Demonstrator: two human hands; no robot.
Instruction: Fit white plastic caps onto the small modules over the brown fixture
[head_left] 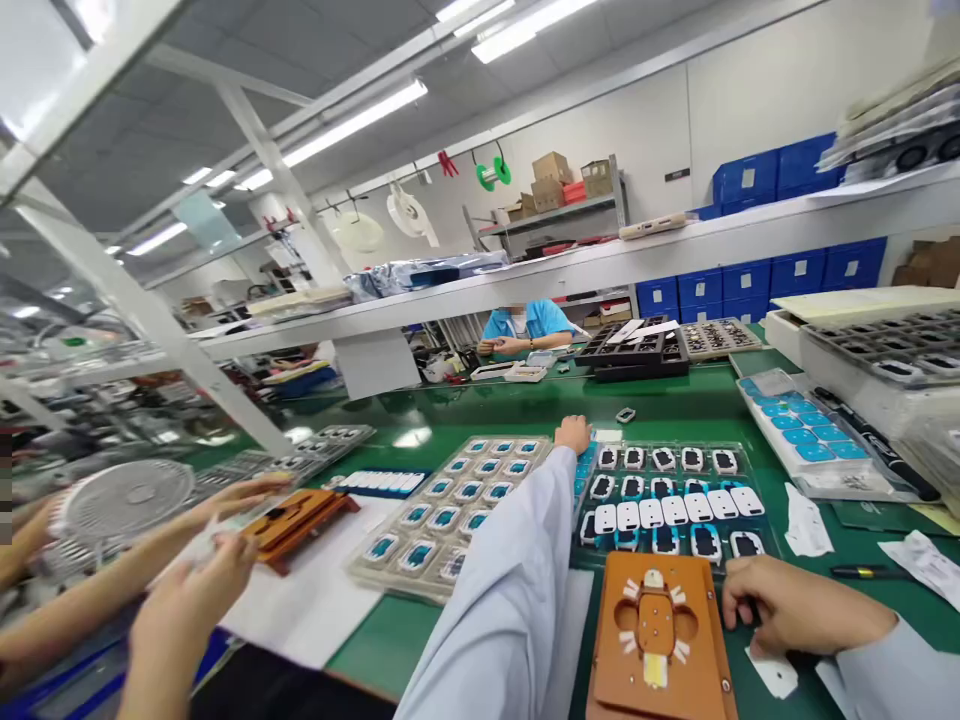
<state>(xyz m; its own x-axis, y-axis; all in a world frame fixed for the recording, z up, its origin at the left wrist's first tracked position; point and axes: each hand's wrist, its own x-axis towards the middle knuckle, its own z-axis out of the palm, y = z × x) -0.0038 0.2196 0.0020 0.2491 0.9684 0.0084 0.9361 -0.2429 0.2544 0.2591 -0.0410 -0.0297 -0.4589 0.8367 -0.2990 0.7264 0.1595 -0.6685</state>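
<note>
My left hand (573, 434) reaches to the far end of a sheet of blue stickers (583, 470) between two trays; its fingers curl and the tips are hidden. My right hand (795, 600) rests at the right of an orange fixture (615, 640), fingers bent, the thumb on the corner of a white card (774, 674). The fixture has a shaped recess with small white tabs. Behind it lies a clear tray (757, 470) of white frames, with a row of white plates (650, 513) across it. On the left, another tray (360, 570) holds frames with blue centres.
A co-worker's hands (187, 600) work beside a second orange fixture (300, 520) at left, near a white fan (124, 500). Another person (529, 325) sits opposite. A loose frame (625, 415), a black pen (870, 573), crumpled paper (808, 522) and stacked trays (885, 345) lie on the green bench.
</note>
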